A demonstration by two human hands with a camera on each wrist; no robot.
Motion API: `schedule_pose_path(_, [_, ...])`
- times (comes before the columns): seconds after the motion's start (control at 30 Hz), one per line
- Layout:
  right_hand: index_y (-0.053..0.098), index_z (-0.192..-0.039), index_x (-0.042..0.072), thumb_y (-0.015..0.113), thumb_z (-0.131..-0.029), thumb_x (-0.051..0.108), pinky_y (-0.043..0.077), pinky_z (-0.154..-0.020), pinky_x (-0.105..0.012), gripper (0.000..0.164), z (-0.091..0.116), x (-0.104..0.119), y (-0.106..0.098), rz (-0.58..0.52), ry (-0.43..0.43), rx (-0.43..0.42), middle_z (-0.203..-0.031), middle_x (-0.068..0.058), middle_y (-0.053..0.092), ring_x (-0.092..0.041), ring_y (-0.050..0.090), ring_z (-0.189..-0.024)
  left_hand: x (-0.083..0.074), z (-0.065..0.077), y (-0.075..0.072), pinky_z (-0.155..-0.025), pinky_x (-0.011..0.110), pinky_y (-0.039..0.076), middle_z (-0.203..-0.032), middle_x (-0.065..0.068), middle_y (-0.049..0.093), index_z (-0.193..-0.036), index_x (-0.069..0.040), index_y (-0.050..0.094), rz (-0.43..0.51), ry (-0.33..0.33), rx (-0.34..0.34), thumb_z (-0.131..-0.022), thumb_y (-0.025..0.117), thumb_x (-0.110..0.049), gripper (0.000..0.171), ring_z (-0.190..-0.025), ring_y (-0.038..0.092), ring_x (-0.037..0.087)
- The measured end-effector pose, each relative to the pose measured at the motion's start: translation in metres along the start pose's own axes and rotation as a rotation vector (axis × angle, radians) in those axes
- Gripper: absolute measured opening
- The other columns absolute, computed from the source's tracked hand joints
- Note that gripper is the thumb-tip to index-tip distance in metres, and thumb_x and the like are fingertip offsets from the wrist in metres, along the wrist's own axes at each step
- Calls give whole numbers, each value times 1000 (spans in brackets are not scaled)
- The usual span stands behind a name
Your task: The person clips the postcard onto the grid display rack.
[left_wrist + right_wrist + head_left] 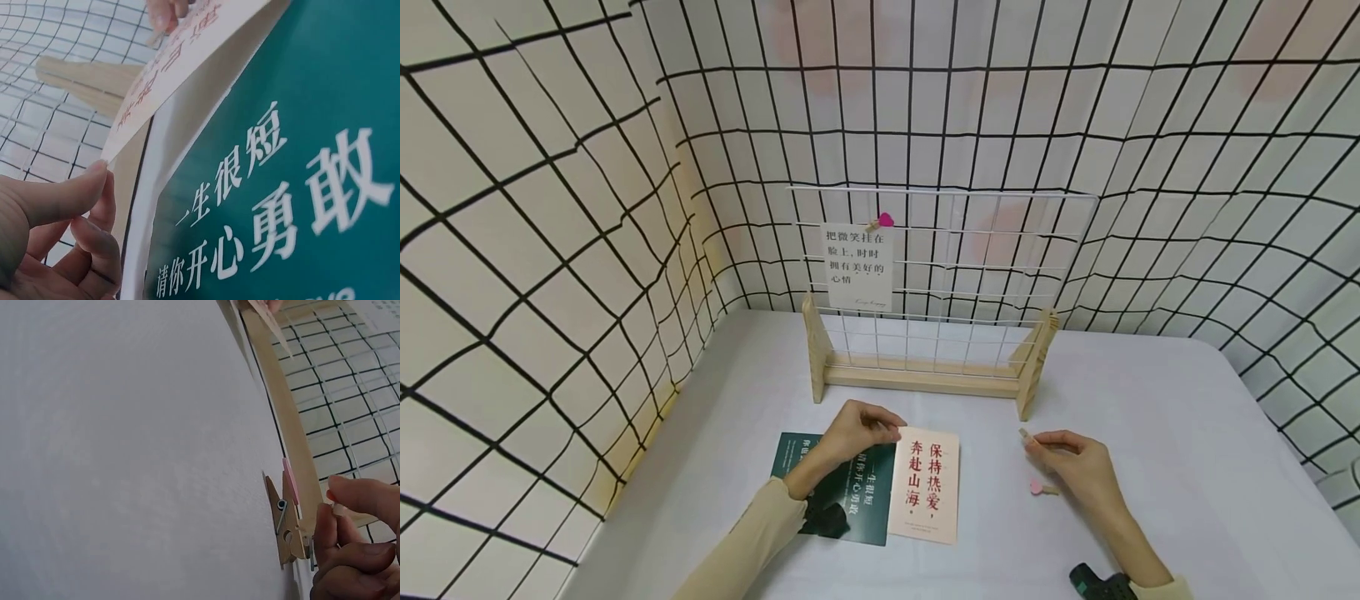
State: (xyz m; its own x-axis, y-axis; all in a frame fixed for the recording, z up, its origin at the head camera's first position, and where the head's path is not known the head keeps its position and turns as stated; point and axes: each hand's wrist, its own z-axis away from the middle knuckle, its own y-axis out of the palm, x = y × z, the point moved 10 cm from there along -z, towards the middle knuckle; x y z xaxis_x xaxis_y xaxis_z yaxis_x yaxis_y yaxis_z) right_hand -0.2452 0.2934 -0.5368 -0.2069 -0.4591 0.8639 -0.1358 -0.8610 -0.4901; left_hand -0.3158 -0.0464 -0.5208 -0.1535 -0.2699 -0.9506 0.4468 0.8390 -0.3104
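My left hand (861, 433) pinches the upper left corner of a cream card (936, 492) with red Chinese writing. In the left wrist view the cream card (165, 75) tilts up from the thumb and fingertip. A dark green card (874, 517) with white writing lies partly beneath my left forearm. Over on the right, my right hand (1078, 467) pinches a small wooden clothespin (1025, 435) between thumb and forefinger; the fingers hide most of it. Another clothespin (1043, 488), with a pink heart, lies on the table just below that hand.
Behind the cards stands a white wire grid rack (955, 275) on a wooden base (917, 382). A white card (859, 279) hangs at its upper left from a clothespin with a magenta heart (886, 220). Black wire mesh (910, 129) surrounds the white-covered table (1150, 417).
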Motion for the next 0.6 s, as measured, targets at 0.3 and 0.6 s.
schedule_pose_path(0.3, [77, -119, 5, 74, -95, 45, 51, -82, -15, 47, -5, -4, -2, -51, -27, 16, -107, 14, 78, 8, 61, -97, 0, 0, -3, -64, 22, 49, -98, 22, 78, -107, 0, 80, 26, 20, -10, -91, 78, -7, 17, -73, 63, 23])
schedule_pose_path(0.6, [73, -118, -5, 79, -93, 33, 57, -77, -17, 46, -2, -2, 3, -178, -40, 68, -94, 9, 81, 1, 72, -89, 4, 2, -4, -67, 23, 51, -97, 20, 77, -106, -2, 80, 40, -21, -30, -90, 80, -9, 17, -75, 66, 22])
